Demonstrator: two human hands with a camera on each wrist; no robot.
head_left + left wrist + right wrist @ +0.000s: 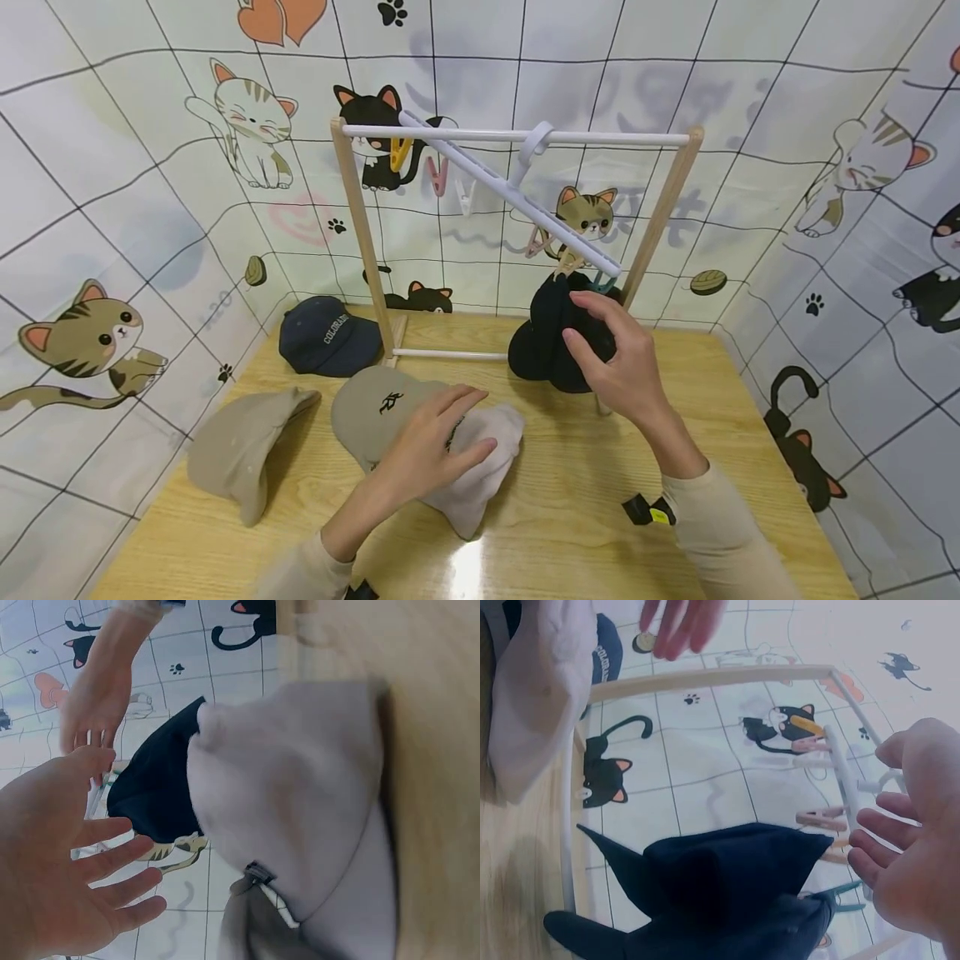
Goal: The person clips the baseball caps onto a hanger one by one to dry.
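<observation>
Black fabric caps (pixel 551 333) hang from the low end of a tilted white clip hanger (pixel 517 198), held by a beige clothespin (pixel 567 262) and a teal clothespin (pixel 847 896). My right hand (pixel 628 358) is beside them, its thumb and fingers spread apart with nothing between them. Over the table my left hand (pixel 429 437) hovers, fingers extended and holding nothing. It overlaps a beige cap (pixel 375 406) with a dark embroidered logo and a pale pinkish cap (pixel 491 442). The left wrist view shows that pinkish cap (pixel 292 780) close to the left hand (pixel 67 862).
A rack with wooden posts (pixel 360 233) and a white top rail (pixel 450 134) carries the hanger. A yellow clothespin (pixel 400 154) and pink one (pixel 438 175) dangle at its high end. A navy cap (pixel 322 337) and khaki cap (pixel 232 450) lie at the left.
</observation>
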